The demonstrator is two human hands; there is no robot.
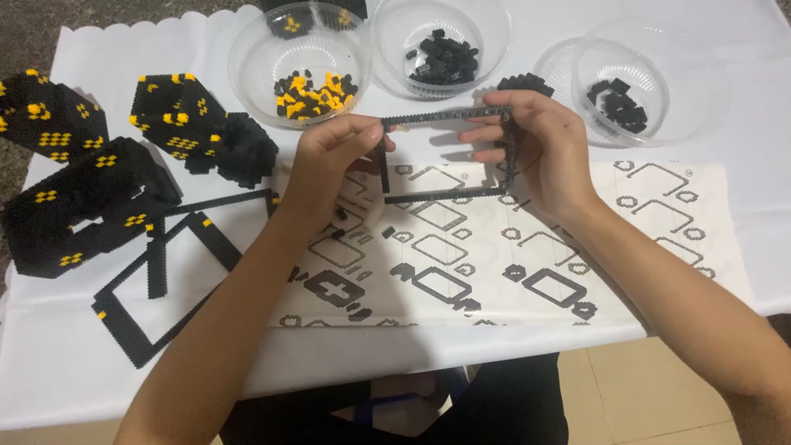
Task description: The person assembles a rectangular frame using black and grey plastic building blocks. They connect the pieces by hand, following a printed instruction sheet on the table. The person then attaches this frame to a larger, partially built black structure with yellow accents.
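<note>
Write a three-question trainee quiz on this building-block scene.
1. True or false: both hands hold the black brick frame above the instruction sheet.
2. Which bowl holds yellow pieces: A the left bowl, B the middle bowl, C the right bowl?
3. Which hand grips the frame's right side?

Key: 1 true; 2 A; 3 the right hand, while the left hand pinches its left corner.

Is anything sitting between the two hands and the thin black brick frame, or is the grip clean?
Nothing visible is in the way. The left hand pinches the black frame at its left end, and the right hand holds its right side. The frame is lifted above the instruction sheet, in front of the clear bowls, touching neither.
</note>
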